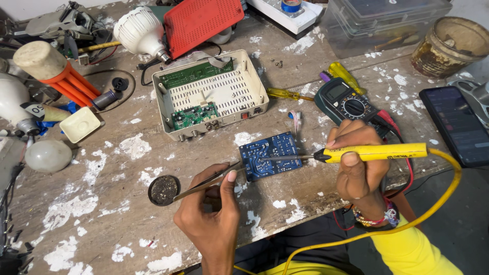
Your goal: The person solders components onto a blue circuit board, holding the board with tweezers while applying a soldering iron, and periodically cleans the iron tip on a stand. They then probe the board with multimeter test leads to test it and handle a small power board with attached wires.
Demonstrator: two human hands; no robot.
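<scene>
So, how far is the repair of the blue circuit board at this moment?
Done: the white case lies open, its red cover set aside, and the blue board is out on the bench. In hand: the right hand puts the yellow soldering iron to the board, and the left hand brings tweezers to its edge. Left: the board is not back in the case.

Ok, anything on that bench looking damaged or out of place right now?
The wooden bench top is worn, with white paint flaking off in patches. Two loose screws lie apart behind the opened white casing. The blue circuit board under the soldering iron lies flat.
</scene>
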